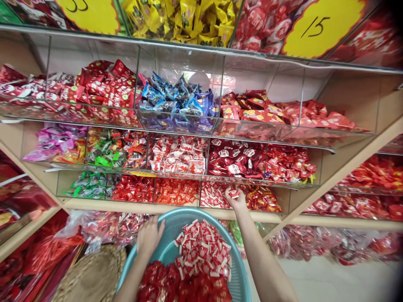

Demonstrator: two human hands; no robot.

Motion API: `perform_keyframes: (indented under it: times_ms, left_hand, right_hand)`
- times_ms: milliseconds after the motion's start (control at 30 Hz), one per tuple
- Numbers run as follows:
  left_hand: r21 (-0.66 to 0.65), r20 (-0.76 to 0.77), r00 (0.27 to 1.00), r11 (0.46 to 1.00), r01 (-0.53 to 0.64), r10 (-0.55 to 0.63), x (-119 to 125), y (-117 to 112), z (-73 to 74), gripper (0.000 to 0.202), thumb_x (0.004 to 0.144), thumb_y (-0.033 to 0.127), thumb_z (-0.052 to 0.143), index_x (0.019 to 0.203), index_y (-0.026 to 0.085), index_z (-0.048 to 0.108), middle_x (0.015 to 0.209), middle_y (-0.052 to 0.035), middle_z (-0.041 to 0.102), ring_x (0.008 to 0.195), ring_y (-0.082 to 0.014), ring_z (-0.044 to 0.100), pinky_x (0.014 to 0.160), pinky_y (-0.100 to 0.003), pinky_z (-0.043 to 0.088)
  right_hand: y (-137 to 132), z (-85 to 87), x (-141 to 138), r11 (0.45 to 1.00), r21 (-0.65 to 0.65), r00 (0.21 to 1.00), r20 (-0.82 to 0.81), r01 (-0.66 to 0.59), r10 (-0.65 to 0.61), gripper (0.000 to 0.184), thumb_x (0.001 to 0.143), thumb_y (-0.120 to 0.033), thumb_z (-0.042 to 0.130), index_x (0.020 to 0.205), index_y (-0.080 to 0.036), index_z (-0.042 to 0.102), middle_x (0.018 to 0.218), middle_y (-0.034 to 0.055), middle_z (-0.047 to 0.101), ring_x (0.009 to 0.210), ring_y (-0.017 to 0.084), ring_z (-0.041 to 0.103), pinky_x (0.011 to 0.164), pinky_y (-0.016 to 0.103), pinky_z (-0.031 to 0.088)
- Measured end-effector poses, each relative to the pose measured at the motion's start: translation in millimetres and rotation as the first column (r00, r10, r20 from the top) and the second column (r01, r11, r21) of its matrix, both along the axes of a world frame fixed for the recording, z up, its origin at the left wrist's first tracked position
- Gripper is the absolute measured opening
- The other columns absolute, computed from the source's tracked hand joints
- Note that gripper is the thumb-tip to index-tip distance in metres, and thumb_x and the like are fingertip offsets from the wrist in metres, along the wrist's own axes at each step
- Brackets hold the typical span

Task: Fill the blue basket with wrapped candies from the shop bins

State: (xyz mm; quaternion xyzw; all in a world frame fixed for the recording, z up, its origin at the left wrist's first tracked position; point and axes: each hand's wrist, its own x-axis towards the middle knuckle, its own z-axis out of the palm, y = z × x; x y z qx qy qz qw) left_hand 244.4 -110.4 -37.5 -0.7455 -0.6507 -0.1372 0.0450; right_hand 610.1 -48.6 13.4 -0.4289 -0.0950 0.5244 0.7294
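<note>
Nearest, a teal plastic basket (pixel 185 216) sits below the shelf, heaped with red foil sweets (pixel 170 283) on the near side and white-and-red wrapped sweets (pixel 201 247) beyond them; the left hand (pixel 149 237) lies open, palm down, just inside the basket's far left rim, apparently holding nothing; the right hand (pixel 235 198) is closed in a pinch on one small white-and-red sweet (pixel 234 193), at the front of a clear acrylic bin (pixel 214 195) of similar sweets; these seem light, slick and soft, best taken by the wrapper between fingertips or scooped in a cupped palm; a woven straw basket (pixel 94 277) stands left; farther up, tiered bins hold more sweets, and a yellow price card (pixel 315 27) reads 15.
</note>
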Motion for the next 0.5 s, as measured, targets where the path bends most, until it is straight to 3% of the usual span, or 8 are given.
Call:
perform_keyframes:
  times_ms: [267, 400, 500]
  left_hand:
    - [0.007, -0.01, 1.0, 1.0, 0.004, -0.004, 0, -1, 3.8, 0.046, 0.089, 0.042, 0.023, 0.105, 0.015, 0.057, 0.093, -0.0101, 0.065, 0.084, -0.0211, 0.06, 0.078, -0.033, 0.041]
    - [0.004, -0.017, 1.0, 1.0, -0.008, 0.008, 2, -1, 4.1, 0.046, 0.088, 0.042, 0.024, 0.103, 0.015, 0.057, 0.093, -0.0108, 0.066, 0.085, -0.0211, 0.06, 0.078, -0.032, 0.041]
    - [0.005, -0.019, 1.0, 1.0, -0.003, 0.003, 2, -1, 4.1, 0.046, 0.088, 0.043, 0.024, 0.105, 0.015, 0.057, 0.093, -0.0103, 0.066, 0.084, -0.0208, 0.06, 0.078, -0.032, 0.041]
  right_hand:
    - [-18, 18.6, -29, 0.986, 0.073, 0.985, -0.081, -0.149, 0.155, 0.005, 0.073, -0.022, 0.053, 0.069, -0.02, 0.051, 0.064, -0.0023, 0.054, 0.06, 0.009, 0.051, 0.054, 0.019, 0.049]
    - [-56, 28.2, -68, 0.957, 0.117, 0.954, -0.112, -0.266, 0.279, 0.006, 0.073, -0.021, 0.058, 0.078, -0.018, 0.056, 0.074, -0.0005, 0.059, 0.058, 0.006, 0.05, 0.047, 0.013, 0.043]
    - [-94, 25.4, -110, 0.878, 0.158, 0.839, -0.257, -0.452, 0.479, 0.013, 0.072, -0.023, 0.064, 0.083, -0.019, 0.058, 0.073, -0.0026, 0.059, 0.052, 0.003, 0.046, 0.04, 0.01, 0.034]
